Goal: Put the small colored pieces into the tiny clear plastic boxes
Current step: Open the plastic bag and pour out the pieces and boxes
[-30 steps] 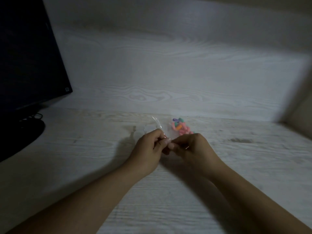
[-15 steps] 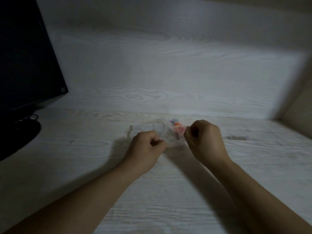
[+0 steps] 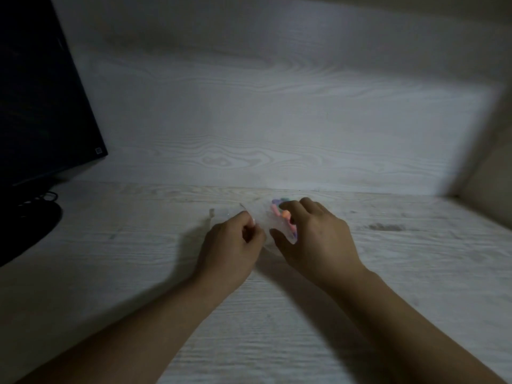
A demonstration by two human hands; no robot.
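A small clear plastic bag (image 3: pixel 264 221) of colored pieces (image 3: pixel 278 207) lies on the pale wooden desk (image 3: pixel 277 314) between my hands. My left hand (image 3: pixel 232 246) has its fingers curled and pinches the bag's left edge. My right hand (image 3: pixel 315 236) grips the bag's right side, thumb toward the left and fingers over the pink, orange, green and purple pieces. Part of the pieces is hidden under these fingers. A faint row of tiny clear plastic boxes (image 3: pixel 219 213) sits just beyond my left hand.
A dark monitor (image 3: pixel 41 101) stands at the far left with its black base (image 3: pixel 30 231) and a cable on the desk. A wood-grain back panel (image 3: pixel 277 120) closes the rear, and a side wall (image 3: pixel 493 162) closes the right.
My hands met at the bag, then pulled apart along its top. Now my right hand has spread over the pieces while my left keeps its pinch on the edge.
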